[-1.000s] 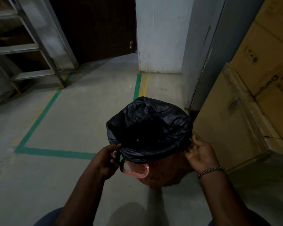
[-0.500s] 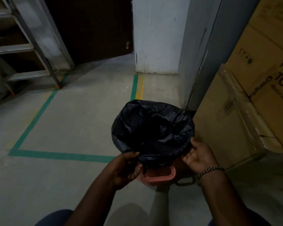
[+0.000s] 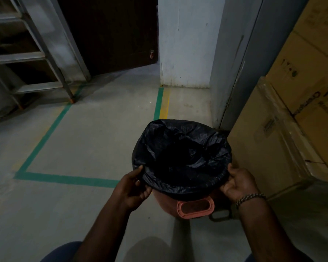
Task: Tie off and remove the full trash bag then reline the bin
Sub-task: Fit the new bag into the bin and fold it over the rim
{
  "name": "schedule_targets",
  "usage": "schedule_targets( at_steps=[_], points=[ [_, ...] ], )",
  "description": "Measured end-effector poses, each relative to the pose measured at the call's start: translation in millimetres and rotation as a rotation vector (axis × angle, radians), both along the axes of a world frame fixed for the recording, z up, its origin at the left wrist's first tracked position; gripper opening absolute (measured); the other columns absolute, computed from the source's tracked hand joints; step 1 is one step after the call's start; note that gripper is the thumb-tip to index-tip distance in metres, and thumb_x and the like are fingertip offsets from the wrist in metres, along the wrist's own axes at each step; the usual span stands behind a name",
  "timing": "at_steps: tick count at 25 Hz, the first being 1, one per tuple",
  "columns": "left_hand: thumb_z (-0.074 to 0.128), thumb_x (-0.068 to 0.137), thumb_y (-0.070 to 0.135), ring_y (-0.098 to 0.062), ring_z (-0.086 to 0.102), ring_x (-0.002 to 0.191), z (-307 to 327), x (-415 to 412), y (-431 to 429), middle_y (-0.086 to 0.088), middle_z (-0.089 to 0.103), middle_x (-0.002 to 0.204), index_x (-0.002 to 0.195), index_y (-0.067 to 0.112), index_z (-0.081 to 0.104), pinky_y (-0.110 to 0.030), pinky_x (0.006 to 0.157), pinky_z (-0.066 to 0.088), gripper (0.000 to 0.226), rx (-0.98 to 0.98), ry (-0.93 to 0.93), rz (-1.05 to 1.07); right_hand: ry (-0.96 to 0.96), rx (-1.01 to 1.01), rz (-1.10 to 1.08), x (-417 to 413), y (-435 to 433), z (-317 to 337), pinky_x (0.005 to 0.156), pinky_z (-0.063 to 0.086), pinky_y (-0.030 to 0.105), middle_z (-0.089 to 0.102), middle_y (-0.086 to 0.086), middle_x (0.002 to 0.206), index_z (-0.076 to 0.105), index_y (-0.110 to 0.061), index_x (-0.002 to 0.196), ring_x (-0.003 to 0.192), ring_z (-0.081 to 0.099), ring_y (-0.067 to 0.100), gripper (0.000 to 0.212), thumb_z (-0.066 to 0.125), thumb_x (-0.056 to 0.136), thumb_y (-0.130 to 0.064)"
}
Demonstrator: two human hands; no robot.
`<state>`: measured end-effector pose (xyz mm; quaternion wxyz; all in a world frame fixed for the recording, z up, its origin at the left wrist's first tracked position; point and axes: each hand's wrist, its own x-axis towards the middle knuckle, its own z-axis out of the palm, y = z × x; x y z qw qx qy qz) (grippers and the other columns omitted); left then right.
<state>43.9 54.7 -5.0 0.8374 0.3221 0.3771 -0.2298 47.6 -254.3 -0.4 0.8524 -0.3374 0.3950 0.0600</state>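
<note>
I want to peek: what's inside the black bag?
Just the black bag itself, crinkled, sagging into the pink bin. Its middle is too dark to show whether anything lies inside.

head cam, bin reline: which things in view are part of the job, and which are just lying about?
Job:
- black trash bag, folded over the rim
- pink bin
- left hand and right hand, each gripping the bag's edge

Lying about:
- cardboard boxes
- metal steps
- dark door
- green floor tape
</note>
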Motion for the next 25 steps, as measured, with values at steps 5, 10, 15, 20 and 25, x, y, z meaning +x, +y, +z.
schedule_targets(
  at_steps=[5, 10, 15, 20, 25],
  points=[
    [0.064, 0.088, 0.002, -0.028, 0.067, 0.095, -5.0, 5.8, 0.9, -0.015, 0.072, 0.101, 0.116, 0.004, 0.067, -0.034, 0.074, 0.059, 0.028, 0.071, 0.035, -0.029, 0.007, -0.009, 0.005, -2.2, -8.3, -3.5, 0.098, 0.044, 0.051, 0.064, 0.012, 0.126, 0.065, -0.013, 0.102, 0.095, 0.061, 0.031, 0.023, 0.044, 0.106, -0.019],
    [0.065, 0.086, 0.013, -0.029, 0.066, 0.089, -2.3, 9.9, 11.7, -0.012, 0.069, 0.097, 0.091, 0.008, 0.067, -0.037, 0.079, 0.058, 0.008, 0.085, 0.018, -0.102, 0.018, -0.041, 0.010, 0.4, -9.5, -4.9, 0.098, 0.042, 0.050, 0.065, 0.007, 0.119, 0.065, -0.011, 0.102, 0.091, 0.061, 0.030, 0.029, 0.037, 0.108, -0.018],
    [0.069, 0.091, 0.025, -0.036, 0.067, 0.094, 2.0, 14.5, 21.3, -0.018, 0.074, 0.097, 0.106, 0.002, 0.069, -0.044, 0.080, 0.053, 0.027, 0.141, -0.020, -0.101, 0.057, -0.141, 0.051, 2.2, -9.7, -11.4, 0.084, 0.048, 0.046, 0.067, 0.013, 0.111, 0.066, -0.011, 0.103, 0.096, 0.062, 0.031, 0.030, 0.038, 0.107, -0.020],
    [0.064, 0.096, 0.027, -0.038, 0.069, 0.103, -3.6, 15.1, 21.5, -0.021, 0.075, 0.111, 0.112, 0.003, 0.070, -0.047, 0.086, 0.055, 0.029, 0.246, -0.035, -0.154, 0.111, -0.204, 0.113, 2.2, -13.3, -16.9, 0.079, 0.049, 0.043, 0.069, 0.013, 0.106, 0.067, -0.011, 0.107, 0.096, 0.061, 0.033, 0.029, 0.042, 0.106, -0.026],
    [0.068, 0.092, 0.030, -0.038, 0.068, 0.110, -10.4, 19.1, 41.5, -0.018, 0.075, 0.112, 0.113, 0.006, 0.070, -0.048, 0.099, 0.054, 0.033, 0.446, -0.024, -0.285, 0.123, -0.184, 0.229, -3.9, -7.4, -13.4, 0.070, 0.049, 0.040, 0.077, 0.014, 0.088, 0.068, -0.007, 0.110, 0.095, 0.065, 0.032, 0.032, 0.042, 0.106, -0.025]
  ],
)
